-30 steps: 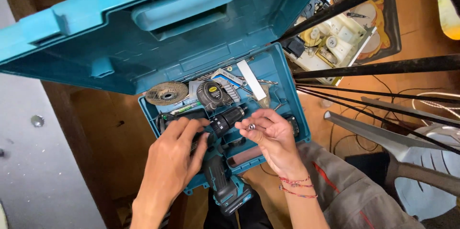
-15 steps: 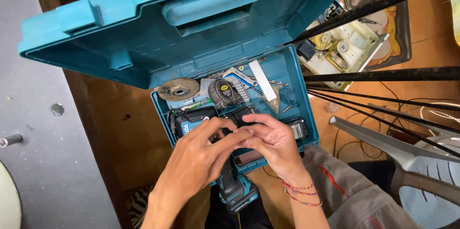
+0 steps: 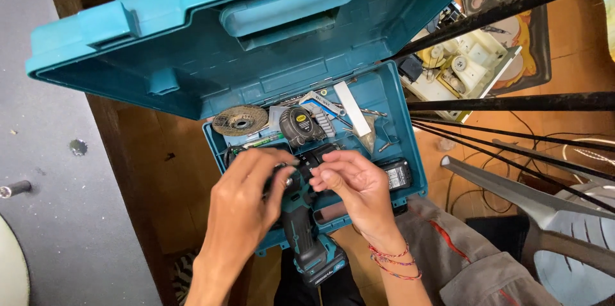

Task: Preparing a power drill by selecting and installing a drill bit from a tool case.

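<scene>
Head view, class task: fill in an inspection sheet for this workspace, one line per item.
Surface: open teal tool case, lid up.
Job's things: cordless drill lying partly over the case's near edge, its front end hidden by the hands.
Clutter: grinding disc, tape measure, spare battery.
Grips: left hand and right hand both on the drill's front.
Cables: thin wires on the floor at right.
Surroundings: grey chair, orange floor.

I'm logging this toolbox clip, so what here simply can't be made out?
Head view only:
- Chuck end of the teal-and-black cordless drill: hidden by the left hand and right hand.
- Whatever the right fingertips pinch: too small to tell.
- Open teal plastic tool case: lid corners cut off by the top edge.
- Tray beneath the drill: covered by both hands.
</scene>
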